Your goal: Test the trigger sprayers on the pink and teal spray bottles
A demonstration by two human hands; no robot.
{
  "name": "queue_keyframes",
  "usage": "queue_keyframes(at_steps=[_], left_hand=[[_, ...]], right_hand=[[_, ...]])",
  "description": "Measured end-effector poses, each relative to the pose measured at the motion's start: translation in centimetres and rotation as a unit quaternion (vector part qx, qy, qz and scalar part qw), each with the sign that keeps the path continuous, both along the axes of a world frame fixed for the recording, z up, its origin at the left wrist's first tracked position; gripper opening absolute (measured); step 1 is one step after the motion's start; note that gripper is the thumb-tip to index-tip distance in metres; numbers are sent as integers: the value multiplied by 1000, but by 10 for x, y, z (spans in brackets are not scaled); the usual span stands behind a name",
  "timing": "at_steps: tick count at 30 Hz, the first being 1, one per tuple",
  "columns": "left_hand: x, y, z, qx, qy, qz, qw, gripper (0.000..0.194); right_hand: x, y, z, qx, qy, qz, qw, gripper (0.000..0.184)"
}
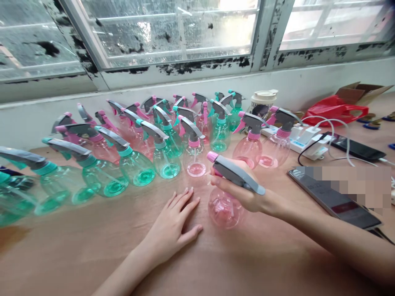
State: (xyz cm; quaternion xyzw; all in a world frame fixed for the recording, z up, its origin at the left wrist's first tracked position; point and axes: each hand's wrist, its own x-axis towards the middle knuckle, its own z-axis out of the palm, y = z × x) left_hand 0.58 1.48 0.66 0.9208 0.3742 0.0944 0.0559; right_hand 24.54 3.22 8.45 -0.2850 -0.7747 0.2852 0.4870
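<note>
We judge this a holding step, right hand [245, 200] clasping a pink bottle [226, 211], left hand [173, 220] spread on the table [77, 238]; moving calls for steadiness.

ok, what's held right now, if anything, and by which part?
Right hand holds a pink bottle by the neck, just under its grey head. Left hand rests palm-down on the table, holding nothing.
</note>
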Motion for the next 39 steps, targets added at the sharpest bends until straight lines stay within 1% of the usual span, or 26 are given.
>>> queue_keyframes(at_steps=[3, 7, 12, 16, 21, 27, 33, 39], left_hand=[[0, 0, 1, 0, 2, 1, 1000, 59], [-1, 0, 1, 3, -1, 4, 1000, 60], [-1, 1, -1, 5, 3, 1, 1000, 60], [-1, 1, -2, 7, 8, 1, 1000, 60], [0, 1, -2, 6, 10, 3, 1000, 60], [0, 0, -1, 5, 12, 3, 1000, 60], [0, 0, 0, 3, 15, 4, 1000, 61], [0, 1, 0, 7, 8, 2, 1000, 60]], right_hand=[[-2, -1, -1, -20, 16, -1, 1000, 15], [-3, 1, -6, -21, 51, -17, 998, 8], [-4, 0, -9, -38, 48, -12, 998, 7], [-4, 0, -8, -50, 52, -9, 997, 11], [-4, 2, -10, -37, 53, -8, 998, 12], [-1, 3, -12, -16, 34, -15, 999, 6], [-1, 3, -9, 4, 8, -17, 1000, 4], [-3, 2, -7, 26, 21, -23, 999, 6]])
